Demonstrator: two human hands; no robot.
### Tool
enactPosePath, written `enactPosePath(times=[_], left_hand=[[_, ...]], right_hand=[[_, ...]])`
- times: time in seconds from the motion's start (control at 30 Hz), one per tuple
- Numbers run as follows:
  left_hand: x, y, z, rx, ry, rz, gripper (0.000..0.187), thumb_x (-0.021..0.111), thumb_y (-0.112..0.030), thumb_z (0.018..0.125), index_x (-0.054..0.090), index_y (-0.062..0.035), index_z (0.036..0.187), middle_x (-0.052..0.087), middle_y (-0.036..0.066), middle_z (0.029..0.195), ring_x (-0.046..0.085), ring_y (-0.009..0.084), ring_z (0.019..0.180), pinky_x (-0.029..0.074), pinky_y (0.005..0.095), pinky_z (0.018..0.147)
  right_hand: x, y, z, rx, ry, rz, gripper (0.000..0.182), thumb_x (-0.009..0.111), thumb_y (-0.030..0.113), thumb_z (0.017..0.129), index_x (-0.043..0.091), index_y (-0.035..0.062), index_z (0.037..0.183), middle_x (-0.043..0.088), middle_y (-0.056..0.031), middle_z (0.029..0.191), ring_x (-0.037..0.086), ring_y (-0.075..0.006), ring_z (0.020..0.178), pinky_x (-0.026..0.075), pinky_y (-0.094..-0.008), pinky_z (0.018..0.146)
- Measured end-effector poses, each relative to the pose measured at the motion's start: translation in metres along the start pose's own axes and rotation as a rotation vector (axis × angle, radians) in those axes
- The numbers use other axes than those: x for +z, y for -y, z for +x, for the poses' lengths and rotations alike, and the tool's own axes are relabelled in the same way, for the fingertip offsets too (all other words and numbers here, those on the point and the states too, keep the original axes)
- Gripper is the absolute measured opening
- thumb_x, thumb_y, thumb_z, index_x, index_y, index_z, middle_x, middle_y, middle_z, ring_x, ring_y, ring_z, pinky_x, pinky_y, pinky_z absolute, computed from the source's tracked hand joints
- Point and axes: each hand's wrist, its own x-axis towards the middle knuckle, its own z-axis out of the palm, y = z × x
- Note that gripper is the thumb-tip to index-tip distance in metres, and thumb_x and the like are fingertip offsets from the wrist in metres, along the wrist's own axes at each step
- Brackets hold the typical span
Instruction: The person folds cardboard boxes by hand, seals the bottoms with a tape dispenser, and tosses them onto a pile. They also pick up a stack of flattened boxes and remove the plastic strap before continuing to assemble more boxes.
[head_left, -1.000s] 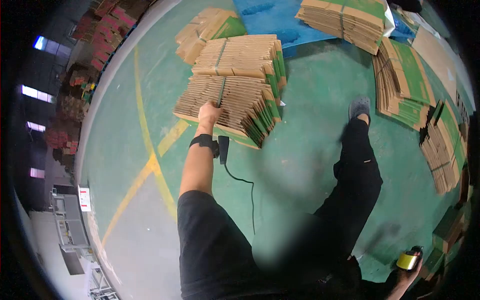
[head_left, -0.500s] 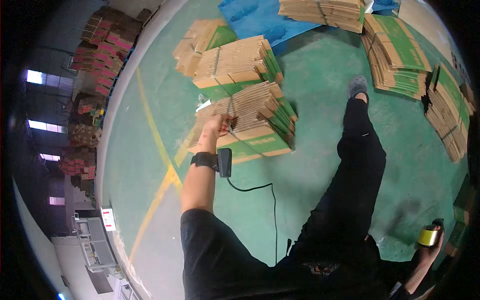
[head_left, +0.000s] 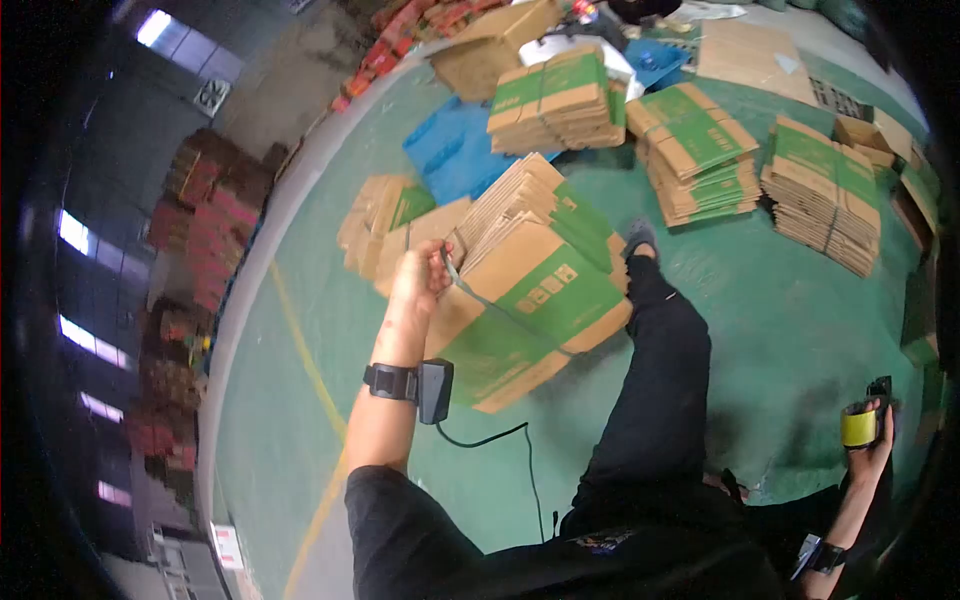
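Left hand (head_left: 420, 275) is closed on the strap (head_left: 490, 300) binding a bundle of flattened cartons (head_left: 530, 290), lifted and tilted off the green floor (head_left: 760, 300) beside the person's leg. The bundle is judged heavy, stiff, prone to fanning; the strap is the sound hold. Its long axis runs lower-left to upper-right. Right hand (head_left: 868, 440) apparently wraps a yellow tape roll (head_left: 857, 427).

Green floor (head_left: 800, 300) with a yellow painted line (head_left: 300, 350) at 8 o'clock. Blue pallet (head_left: 450, 150) at 11 o'clock. Strapped stacks of flattened cartons at 12 o'clock (head_left: 555, 100), 1 o'clock (head_left: 700, 150) and 2 o'clock (head_left: 825, 190). Loose cardboard sheet (head_left: 750, 50) at the top edge. Red goods stacked (head_left: 215, 210) at 10 o'clock.
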Motion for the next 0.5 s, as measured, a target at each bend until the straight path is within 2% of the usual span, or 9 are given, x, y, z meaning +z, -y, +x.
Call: enactPosePath(times=[0.07,0.13,0.2,0.23,0.27,0.3,0.37,0.43,0.5], left_hand=[[0.042,-0.034,-0.007,0.12,0.088,0.021,0.014,0.052,-0.016,0.079,0.058,-0.005,0.072,0.045,-0.007,0.051,0.039,0.0048,0.043,0.027,0.0181,0.039],[0.089,-0.065,-0.016,0.26,-0.019,0.14,0.015,0.053,-0.016,0.079,0.06,-0.0041,0.072,0.041,-0.008,0.049,0.033,0.0035,0.04,0.024,0.0193,0.038],[0.116,-0.094,-0.01,0.381,0.059,0.273,0.018,0.053,-0.018,0.079,0.064,-0.003,0.075,0.038,-0.009,0.049,0.028,0.0024,0.04,0.019,0.0196,0.039],[0.128,-0.111,-0.001,0.406,0.095,0.289,0.016,0.054,-0.017,0.078,0.063,-0.0045,0.074,0.037,-0.01,0.049,0.029,0.0022,0.04,0.02,0.0197,0.038],[0.139,-0.129,0.011,0.412,0.162,0.317,0.014,0.054,-0.017,0.078,0.061,-0.0057,0.072,0.038,-0.01,0.049,0.031,0.002,0.04,0.021,0.0192,0.038],[0.151,-0.144,0.021,0.42,0.217,0.349,0.013,0.055,-0.017,0.078,0.059,-0.0069,0.07,0.039,-0.01,0.049,0.033,0.0019,0.041,0.022,0.0187,0.038],[0.193,-0.156,0.038,0.425,0.175,0.285,0.009,0.058,-0.014,0.077,0.055,-0.0096,0.07,0.043,-0.008,0.05,0.038,0.0028,0.041,0.027,0.0172,0.038],[0.225,-0.149,0.081,0.457,0.179,0.189,0.01,0.061,-0.013,0.076,0.053,-0.011,0.071,0.047,-0.006,0.052,0.041,0.0044,0.041,0.031,0.0165,0.038],[0.253,-0.141,0.087,0.354,0.296,0.176,0.01,0.062,-0.011,0.075,0.052,-0.0112,0.072,0.051,-0.005,0.057,0.044,0.0056,0.042,0.034,0.017,0.039]], right_hand=[[0.015,0.0,-0.02,-0.093,-0.056,0.034,0.019,0.053,0.023,0.086,0.054,0.0075,0.097,0.06,-0.0028,0.091,0.058,-0.014,0.084,0.045,-0.0404,0.083],[0.017,-0.001,-0.032,-0.152,-0.05,0.041,0.02,0.053,0.025,0.086,0.054,0.0069,0.096,0.06,-0.0034,0.085,0.059,-0.0169,0.076,0.047,-0.0411,0.076],[0.003,0.003,-0.035,-0.105,-0.179,0.127,0.024,0.055,0.027,0.084,0.055,0.0041,0.09,0.059,-0.0055,0.08,0.058,-0.018,0.074,0.048,-0.0399,0.074],[-0.002,0.002,-0.04,-0.096,-0.129,0.158,0.023,0.055,0.025,0.084,0.054,0.0035,0.089,0.059,-0.006,0.081,0.058,-0.0187,0.075,0.048,-0.0396,0.074],[-0.006,0.002,-0.045,-0.131,-0.224,0.173,0.023,0.055,0.025,0.084,0.054,0.0028,0.09,0.059,-0.0069,0.081,0.058,-0.0199,0.075,0.048,-0.039,0.073],[-0.008,0.001,-0.051,-0.132,-0.169,0.226,0.022,0.055,0.024,0.083,0.053,0.0032,0.09,0.058,-0.0077,0.083,0.057,-0.0211,0.077,0.047,-0.038,0.074],[-0.006,0.004,-0.052,-0.154,-0.19,0.224,0.022,0.055,0.023,0.083,0.052,0.0035,0.091,0.058,-0.0083,0.083,0.057,-0.0219,0.078,0.047,-0.0374,0.075],[-0.012,0.003,-0.055,-0.193,-0.211,0.235,0.021,0.055,0.023,0.083,0.051,0.0041,0.092,0.058,-0.0084,0.084,0.057,-0.0221,0.078,0.047,-0.0374,0.075],[-0.02,0.005,-0.061,-0.232,-0.228,0.248,0.021,0.055,0.023,0.083,0.051,0.0047,0.093,0.058,-0.0086,0.084,0.057,-0.0224,0.079,0.047,-0.0374,0.075]])
